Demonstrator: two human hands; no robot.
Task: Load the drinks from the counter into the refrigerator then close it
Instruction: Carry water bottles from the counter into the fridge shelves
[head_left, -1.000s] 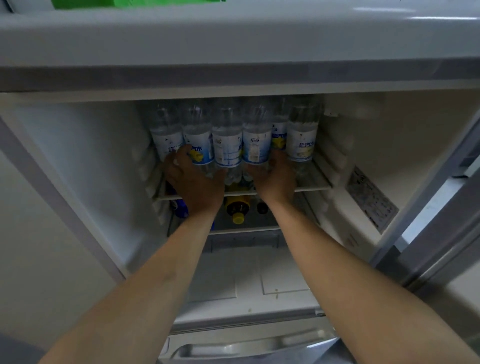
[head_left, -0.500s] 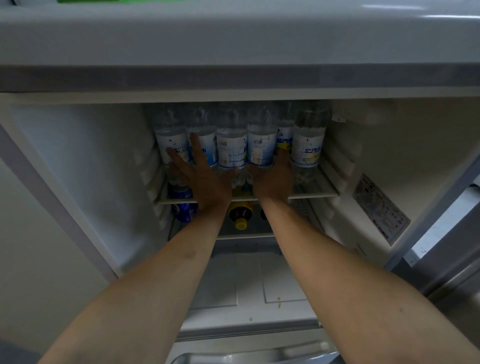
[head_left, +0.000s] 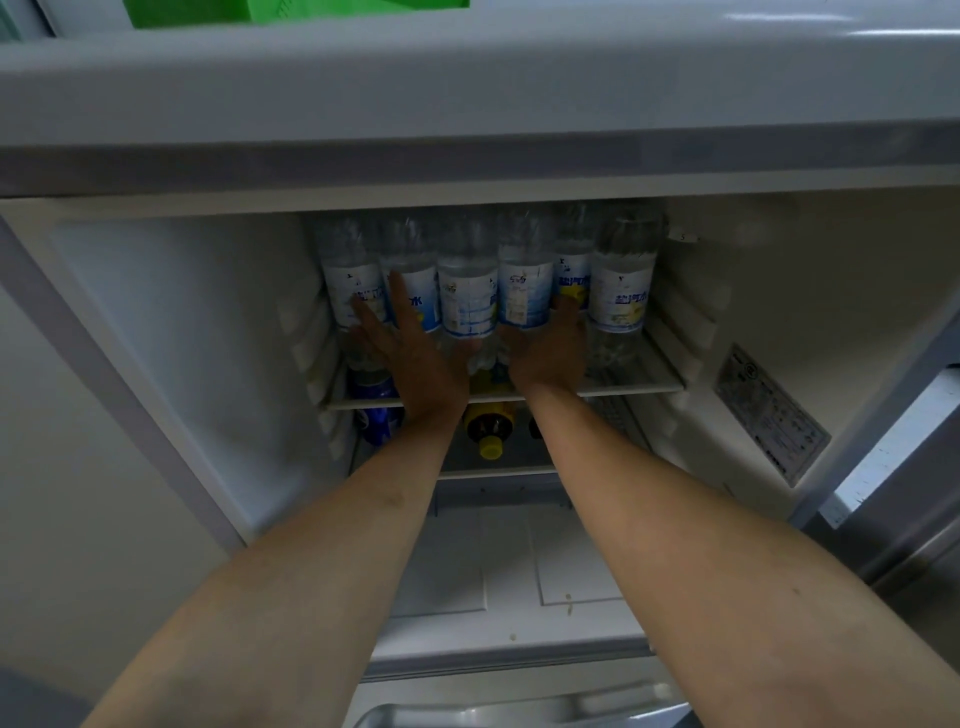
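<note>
Left hand (head_left: 410, 358) flat, fingers spread on bottles (head_left: 467, 296); right hand (head_left: 550, 348) cupping them (grip unclear). Uneven shove could topple row off shelf (head_left: 623, 387).

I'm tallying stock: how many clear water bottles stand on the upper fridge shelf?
6 visible, in a row left to right, the last set back. The left hand and right hand cover their bases; more may hide behind.
</note>
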